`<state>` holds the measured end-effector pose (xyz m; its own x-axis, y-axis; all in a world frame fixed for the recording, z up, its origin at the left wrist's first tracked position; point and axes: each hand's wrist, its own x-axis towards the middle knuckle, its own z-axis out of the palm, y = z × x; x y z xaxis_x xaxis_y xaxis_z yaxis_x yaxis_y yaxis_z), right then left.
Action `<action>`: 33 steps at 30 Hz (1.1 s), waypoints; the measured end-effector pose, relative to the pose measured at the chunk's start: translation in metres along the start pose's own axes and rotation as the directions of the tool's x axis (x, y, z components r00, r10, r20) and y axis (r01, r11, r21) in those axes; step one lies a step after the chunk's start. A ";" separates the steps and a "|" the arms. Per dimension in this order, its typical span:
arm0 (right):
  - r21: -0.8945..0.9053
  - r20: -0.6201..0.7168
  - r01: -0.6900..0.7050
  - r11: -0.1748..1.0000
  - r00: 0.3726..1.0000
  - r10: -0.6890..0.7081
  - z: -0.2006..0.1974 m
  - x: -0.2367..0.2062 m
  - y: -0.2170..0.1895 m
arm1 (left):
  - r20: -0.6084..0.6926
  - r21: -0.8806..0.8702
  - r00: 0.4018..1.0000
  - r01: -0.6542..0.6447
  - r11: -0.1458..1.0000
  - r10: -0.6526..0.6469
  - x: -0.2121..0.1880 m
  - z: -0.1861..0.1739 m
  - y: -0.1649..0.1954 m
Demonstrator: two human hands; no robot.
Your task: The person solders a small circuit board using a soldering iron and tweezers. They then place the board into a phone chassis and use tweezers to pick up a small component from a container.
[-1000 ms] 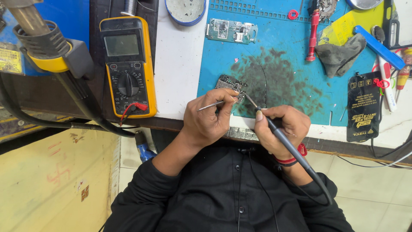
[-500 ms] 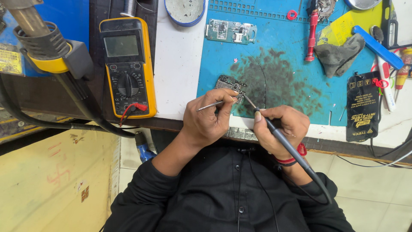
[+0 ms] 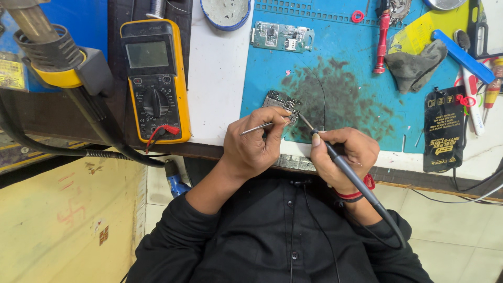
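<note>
- The left hand (image 3: 257,144) is pinching a pair of metal tweezers (image 3: 260,127), fingers closed around them, with the tips reaching onto the small circuit board (image 3: 279,101) just beyond its fingertips.
- The right hand (image 3: 343,157) is gripping a soldering iron (image 3: 343,166) like a pen, fingers curled shut on the dark handle, and its thin tip is slanting up and leftward to the near edge of the same board.
- Compared with half a second and a second ago, almost nothing is shifting: both hands are keeping the same hold and the same spot, the iron tip is staying at the board's near right corner, and the tweezers are staying level. That steadiness suggests a fine soldering touch is being held in place, not a reach or a withdrawal.
- The board is lying on the blue work mat (image 3: 361,63), at the edge of a dark stained patch, just ahead of both hands and between them.
- Well beyond the hands, a second, larger circuit board (image 3: 283,36) is resting on the mat; off to the left of the left hand, a yellow multimeter (image 3: 154,78) is lying on the desk (image 3: 215,78).
</note>
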<state>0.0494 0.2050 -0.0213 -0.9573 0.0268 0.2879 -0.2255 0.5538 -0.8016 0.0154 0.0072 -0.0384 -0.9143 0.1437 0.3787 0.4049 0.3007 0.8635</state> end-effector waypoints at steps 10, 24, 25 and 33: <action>0.177 -0.027 -0.101 0.979 0.994 0.108 0.001 -0.018 -0.001 | 0.001 -0.040 1.000 0.030 0.999 -0.030 -0.003 -0.002 0.000; -0.026 -0.012 -0.005 1.000 1.000 0.005 0.003 -0.015 0.000 | -0.005 -0.026 1.000 0.019 0.999 -0.019 -0.004 -0.001 -0.003; -0.033 -0.017 -0.012 0.999 1.000 0.011 0.004 -0.014 0.000 | -0.004 -0.027 1.000 0.018 0.999 -0.018 -0.003 -0.001 -0.003; -0.033 -0.016 -0.009 0.999 1.000 0.008 0.003 -0.014 -0.001 | -0.006 -0.021 1.000 0.004 1.000 -0.004 -0.004 0.000 -0.004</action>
<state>0.0624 0.2011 -0.0263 -0.9560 0.0448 0.2899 -0.2112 0.5809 -0.7861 0.0173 0.0052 -0.0430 -0.9161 0.1365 0.3770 0.4007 0.2815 0.8719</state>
